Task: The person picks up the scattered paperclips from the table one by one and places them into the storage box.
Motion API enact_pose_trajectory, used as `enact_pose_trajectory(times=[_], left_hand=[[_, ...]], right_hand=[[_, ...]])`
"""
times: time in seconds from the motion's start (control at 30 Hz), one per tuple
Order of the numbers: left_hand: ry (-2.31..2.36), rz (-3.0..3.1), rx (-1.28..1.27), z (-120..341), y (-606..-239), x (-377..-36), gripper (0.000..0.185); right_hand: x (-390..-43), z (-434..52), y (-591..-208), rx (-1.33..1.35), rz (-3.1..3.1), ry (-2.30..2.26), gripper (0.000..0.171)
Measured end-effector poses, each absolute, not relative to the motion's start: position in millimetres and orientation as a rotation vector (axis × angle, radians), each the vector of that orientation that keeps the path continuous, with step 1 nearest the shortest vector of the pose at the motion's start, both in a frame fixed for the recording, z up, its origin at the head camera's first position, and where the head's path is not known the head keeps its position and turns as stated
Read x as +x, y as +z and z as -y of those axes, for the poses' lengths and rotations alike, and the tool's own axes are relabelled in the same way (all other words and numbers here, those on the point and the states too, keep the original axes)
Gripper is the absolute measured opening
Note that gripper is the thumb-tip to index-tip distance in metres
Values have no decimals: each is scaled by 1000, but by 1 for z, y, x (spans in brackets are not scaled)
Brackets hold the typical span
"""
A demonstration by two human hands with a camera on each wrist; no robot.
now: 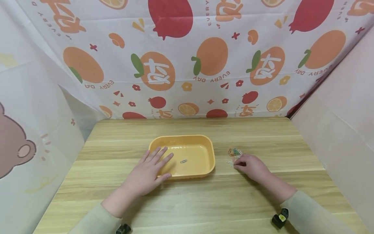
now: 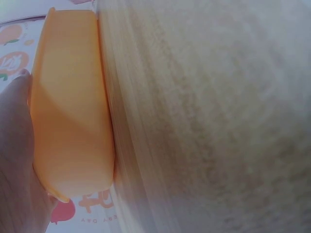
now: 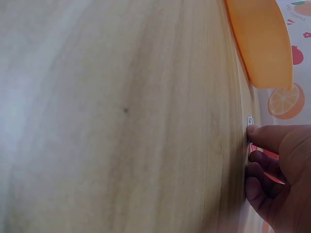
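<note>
A yellow plastic basin (image 1: 208, 143) stands on the table, with one paper clip (image 1: 183, 161) lying on its floor. My left hand (image 1: 149, 172) rests on the basin's left rim with its fingers spread and straight. In the left wrist view, that hand lies along the upper edge of the basin's side (image 2: 73, 107). To the right of the basin is a loose pile of coloured paper clips (image 1: 235, 152). My right hand (image 1: 253, 166) reaches down at this pile, thumb and fingertips at the tabletop beside white clips (image 1: 229, 162). Whether a clip is pinched cannot be made out.
The wooden table (image 1: 187, 204) is bounded at the back by a fruit-patterned cloth (image 1: 184, 97). Pale cloth panels hang at the left (image 1: 43, 130) and right (image 1: 336, 113). A small black device (image 1: 280, 218) sits at the right wrist.
</note>
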State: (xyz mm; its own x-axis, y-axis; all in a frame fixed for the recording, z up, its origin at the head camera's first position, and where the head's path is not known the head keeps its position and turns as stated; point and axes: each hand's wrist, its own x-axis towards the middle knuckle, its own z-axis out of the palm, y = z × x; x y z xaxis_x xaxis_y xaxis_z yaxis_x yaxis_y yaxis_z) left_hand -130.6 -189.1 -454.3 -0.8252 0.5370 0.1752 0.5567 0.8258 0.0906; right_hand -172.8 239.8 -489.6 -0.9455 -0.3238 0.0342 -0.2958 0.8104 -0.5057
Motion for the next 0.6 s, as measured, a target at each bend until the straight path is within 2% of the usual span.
enact_pose_trajectory(times=[0.6], left_hand=[[-209, 2868, -862, 190, -455, -132, 69]], right_hand=[[-172, -240, -492, -494, -2931, -848, 9]])
